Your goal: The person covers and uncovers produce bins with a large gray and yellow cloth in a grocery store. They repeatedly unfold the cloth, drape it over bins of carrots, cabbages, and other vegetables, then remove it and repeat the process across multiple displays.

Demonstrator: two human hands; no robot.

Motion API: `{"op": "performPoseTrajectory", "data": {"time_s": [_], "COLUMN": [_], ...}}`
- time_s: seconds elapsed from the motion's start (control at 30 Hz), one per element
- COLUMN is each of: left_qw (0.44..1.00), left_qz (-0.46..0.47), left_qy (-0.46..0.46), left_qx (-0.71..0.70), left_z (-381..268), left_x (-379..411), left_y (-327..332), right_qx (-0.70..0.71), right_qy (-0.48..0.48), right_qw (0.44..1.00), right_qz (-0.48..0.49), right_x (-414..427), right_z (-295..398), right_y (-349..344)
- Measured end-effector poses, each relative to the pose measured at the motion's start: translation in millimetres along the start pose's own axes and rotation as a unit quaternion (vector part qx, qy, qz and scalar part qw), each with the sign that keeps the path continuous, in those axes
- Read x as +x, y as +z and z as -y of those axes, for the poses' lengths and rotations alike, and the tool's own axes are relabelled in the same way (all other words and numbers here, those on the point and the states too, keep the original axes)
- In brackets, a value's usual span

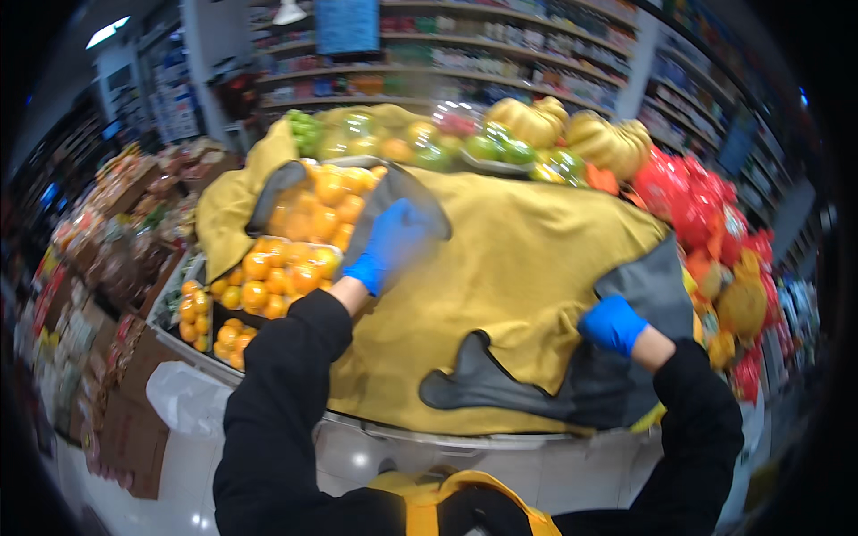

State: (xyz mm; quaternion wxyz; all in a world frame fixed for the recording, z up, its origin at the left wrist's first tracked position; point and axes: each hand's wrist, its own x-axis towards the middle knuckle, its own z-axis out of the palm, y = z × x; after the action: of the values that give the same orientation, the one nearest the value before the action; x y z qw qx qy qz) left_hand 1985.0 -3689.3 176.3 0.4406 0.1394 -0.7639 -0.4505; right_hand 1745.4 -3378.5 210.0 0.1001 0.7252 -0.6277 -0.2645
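Observation:
A yellow cloth with a dark grey underside (496, 268) lies over most of a fruit display. My left hand (395, 241), in a blue glove and somewhat blurred, is closed on a grey folded-back edge of the cloth, just right of wrapped orange citrus fruits (325, 201). At the right side of the display my right hand (613, 325), gloved in blue too, grips the cloth where its grey underside is turned up. More packs of orange fruits (275, 278) show uncovered at the left, near my left sleeve.
Green fruits in wrapped trays (499, 147), yellow ribbed pumpkins (606, 141) and red bags (690, 194) line the back and right. Bagged goods and cardboard boxes (127, 415) stand at the left. A white plastic bag (188, 398) hangs at the display's left front edge. Stocked shelves (509, 40) rise behind.

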Motion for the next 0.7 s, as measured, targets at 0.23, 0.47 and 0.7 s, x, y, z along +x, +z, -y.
{"op": "performPoseTrajectory", "data": {"time_s": [0.23, 0.47, 0.7], "left_qw": [0.974, 0.946, 0.928], "left_qz": [0.096, 0.175, 0.219], "left_qy": [-0.145, -0.069, 0.045], "left_qx": [0.149, 0.264, 0.299], "left_z": [44, -4, -3], "left_x": [-68, -85, -88], "left_y": [75, 87, 67], "right_qx": [0.087, 0.067, 0.157], "right_qy": [0.074, -0.094, 0.005], "right_qw": [0.990, 0.975, 0.984], "right_qz": [-0.086, -0.191, -0.083], "right_x": [-58, -62, -42], "right_z": [-3, 61, 86], "right_y": [25, 85, 107]}}
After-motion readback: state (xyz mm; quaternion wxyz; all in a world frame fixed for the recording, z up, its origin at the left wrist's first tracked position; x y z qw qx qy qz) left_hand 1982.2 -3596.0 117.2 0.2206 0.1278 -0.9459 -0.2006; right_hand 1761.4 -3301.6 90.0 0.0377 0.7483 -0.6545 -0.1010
